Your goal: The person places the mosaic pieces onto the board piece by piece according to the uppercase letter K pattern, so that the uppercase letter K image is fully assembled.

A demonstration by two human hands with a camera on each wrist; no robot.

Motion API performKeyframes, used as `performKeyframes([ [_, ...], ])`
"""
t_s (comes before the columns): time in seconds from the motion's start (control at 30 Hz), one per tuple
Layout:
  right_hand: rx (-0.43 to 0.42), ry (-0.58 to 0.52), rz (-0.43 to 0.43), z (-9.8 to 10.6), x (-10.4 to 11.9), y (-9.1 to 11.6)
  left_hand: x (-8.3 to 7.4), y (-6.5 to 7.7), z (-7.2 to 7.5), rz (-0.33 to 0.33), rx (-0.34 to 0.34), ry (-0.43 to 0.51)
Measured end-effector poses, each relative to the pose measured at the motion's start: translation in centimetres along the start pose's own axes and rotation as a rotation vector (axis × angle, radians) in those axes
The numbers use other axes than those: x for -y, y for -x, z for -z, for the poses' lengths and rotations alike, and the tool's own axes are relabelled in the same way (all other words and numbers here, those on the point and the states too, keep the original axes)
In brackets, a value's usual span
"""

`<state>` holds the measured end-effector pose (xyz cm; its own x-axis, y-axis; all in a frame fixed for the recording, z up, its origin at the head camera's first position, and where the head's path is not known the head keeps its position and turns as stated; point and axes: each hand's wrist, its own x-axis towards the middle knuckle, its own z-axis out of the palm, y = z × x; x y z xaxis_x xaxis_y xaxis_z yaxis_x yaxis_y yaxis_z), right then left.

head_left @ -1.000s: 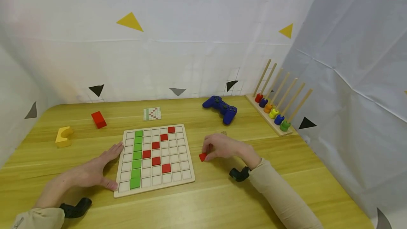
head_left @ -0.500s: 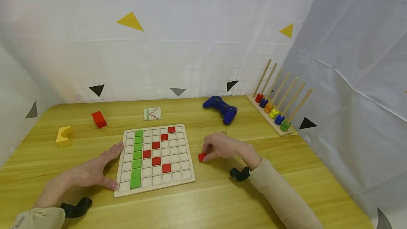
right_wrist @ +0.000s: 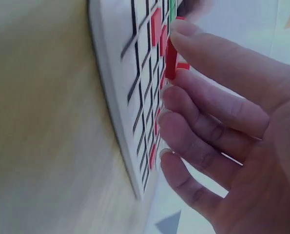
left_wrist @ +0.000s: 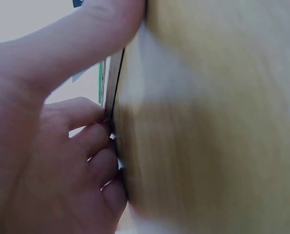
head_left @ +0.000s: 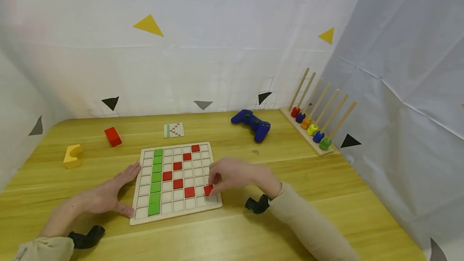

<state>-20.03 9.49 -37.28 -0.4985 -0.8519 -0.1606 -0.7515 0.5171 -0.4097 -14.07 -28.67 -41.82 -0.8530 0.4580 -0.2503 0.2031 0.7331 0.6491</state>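
Note:
A wooden grid board (head_left: 215,202) lies on the table, with a column of green tiles (head_left: 156,177) and several red tiles (head_left: 177,166) in its squares. My left hand (head_left: 99,195) rests at the board's left edge, thumb and fingers spread, fingertips right at the rim. Between thumb and index finger my right hand (head_left: 235,174) pinches a red tile (head_left: 208,190) over the board's lower right squares. In the right wrist view that pinched tile (right_wrist: 171,59) stands on edge close to the grid, the other fingers loosely curled beside it.
Behind the board lies a small pattern card (head_left: 173,130). A blue game controller (head_left: 251,124) is at the back, and a peg rack (head_left: 308,132) with coloured beads stands at the right. Toward the left are a red block (head_left: 113,136) and a yellow arch block (head_left: 73,156).
My right hand has carried the red tile leftward from the table beside the board to over its lower right squares. My left hand stays in place.

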Motion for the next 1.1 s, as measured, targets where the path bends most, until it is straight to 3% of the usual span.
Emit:
performKeyframes([
  [0.23, 0.054, 0.021, -0.003, -1.0, 1.2, -1.2, 0.1, -0.1, 0.0, -0.006, -0.01, -0.003],
  [0.6, 0.076, 0.037, 0.013, -1.8, 1.5, -1.3, 0.1, -0.2, -0.1, -0.009, -0.008, 0.009],
  [1.1, 0.037, 0.11, 0.073, -2.2, 1.6, -1.2, 0.0, -0.2, -0.1, -0.001, -0.004, 0.02],
])
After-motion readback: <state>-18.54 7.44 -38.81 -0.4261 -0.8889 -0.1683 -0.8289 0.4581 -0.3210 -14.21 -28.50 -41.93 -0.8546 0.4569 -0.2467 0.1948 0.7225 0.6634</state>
